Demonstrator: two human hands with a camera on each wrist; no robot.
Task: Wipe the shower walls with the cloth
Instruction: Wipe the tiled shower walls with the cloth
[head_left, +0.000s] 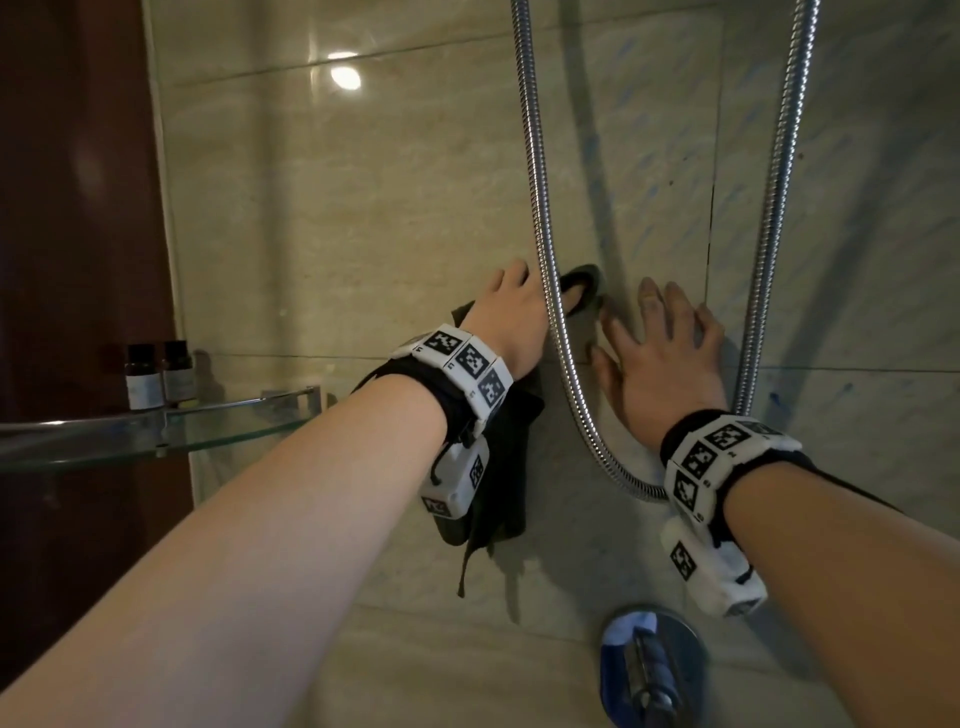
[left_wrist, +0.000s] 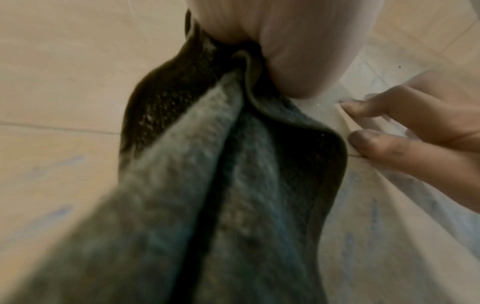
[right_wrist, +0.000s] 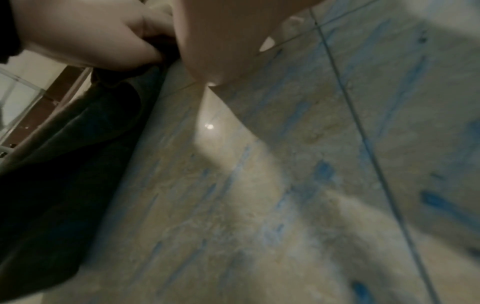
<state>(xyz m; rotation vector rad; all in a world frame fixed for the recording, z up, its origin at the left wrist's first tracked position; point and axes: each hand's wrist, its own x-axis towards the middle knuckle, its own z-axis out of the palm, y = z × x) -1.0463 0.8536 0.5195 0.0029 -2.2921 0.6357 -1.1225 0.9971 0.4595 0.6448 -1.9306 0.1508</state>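
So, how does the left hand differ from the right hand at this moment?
The left hand presses the dark cloth against the tiled wall; the right hand holds nothing. The left hand is left of the near run of the shower hose, its fingers hidden behind it; the right hand lies inside the loop, fingers spread on bare tile. Both touch the wall and wear marker bands.

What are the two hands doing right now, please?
Left hand: holds the dark cloth against the tiled shower wall.
Right hand: open, fingers spread flat on the wall, holding nothing.
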